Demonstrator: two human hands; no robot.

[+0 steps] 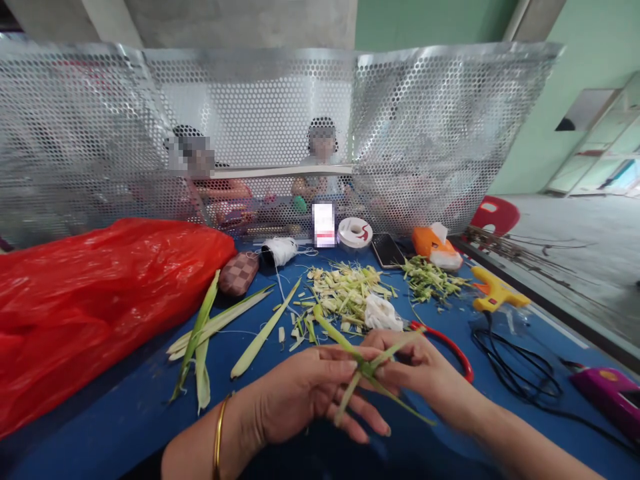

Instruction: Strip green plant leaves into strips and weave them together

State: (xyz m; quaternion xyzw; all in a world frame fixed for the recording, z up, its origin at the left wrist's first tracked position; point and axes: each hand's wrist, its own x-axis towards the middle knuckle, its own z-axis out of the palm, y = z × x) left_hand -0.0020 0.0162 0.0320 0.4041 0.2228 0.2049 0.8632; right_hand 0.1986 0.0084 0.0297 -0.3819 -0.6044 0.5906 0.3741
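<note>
Both hands meet over the near edge of the blue table around crossed green leaf strips (369, 368). My left hand (325, 383), with a gold bangle at the wrist, pinches the crossing between thumb and forefinger; its lower fingers are spread. My right hand (415, 363) pinches the same strips from the right side. One thicker green end points up and away, and thin ends stick out below. Cut leaf scraps (345, 293) lie behind the hands, beside a crumpled white tissue (383, 312). Long leaf pieces (265, 333) lie to the left.
A red plastic bag (110, 300) covers the left side. Red-handled scissors (450, 347), a yellow glue gun (497, 290) with black cord and a purple device (607, 397) are at right. A phone (387, 251), ribbon roll (355, 233) and string (281, 251) stand behind; people sit beyond the perforated screen.
</note>
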